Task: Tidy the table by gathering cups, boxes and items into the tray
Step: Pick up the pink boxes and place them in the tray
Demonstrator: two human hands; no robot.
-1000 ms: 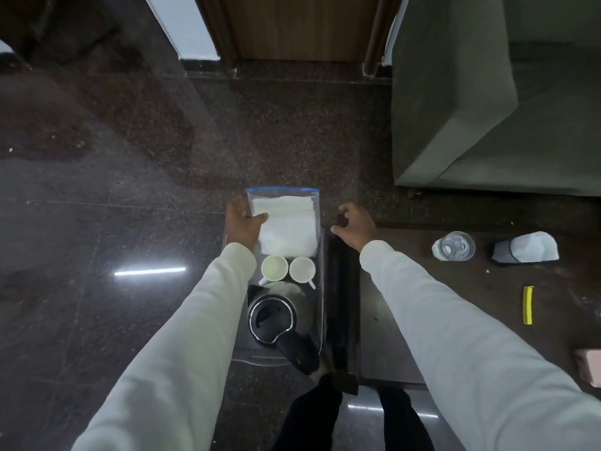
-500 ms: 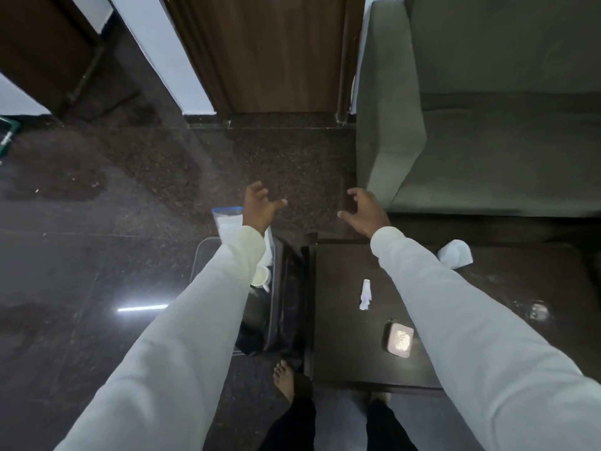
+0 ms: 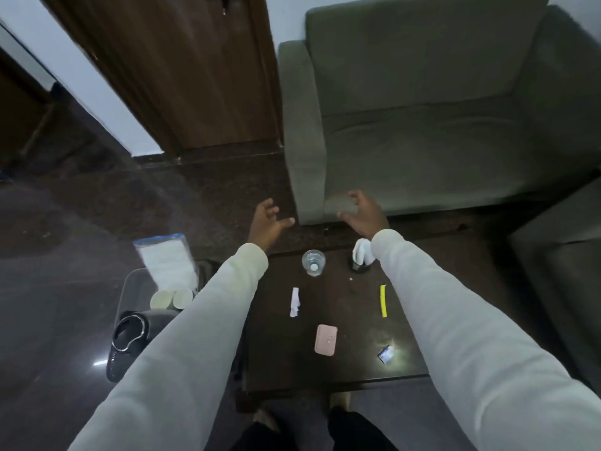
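I note the small dark wooden table (image 3: 341, 353) now fills the view, still littered: pink flat case (image 3: 326, 340), yellow strip (image 3: 383, 300), clear glass tumbler (image 3: 313, 262). The clear plastic tray (image 3: 130, 288) sits loaded on the floor, released. Left hand (image 3: 267, 222) and right hand (image 3: 364, 213) have lifted, spread wide, empty.

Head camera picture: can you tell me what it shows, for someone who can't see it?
Two empty, open hands, left hand and right hand, reach over a dark table holding a glass, a pink case and a yellow strip. A clear tray with cups sits on the floor to the left.
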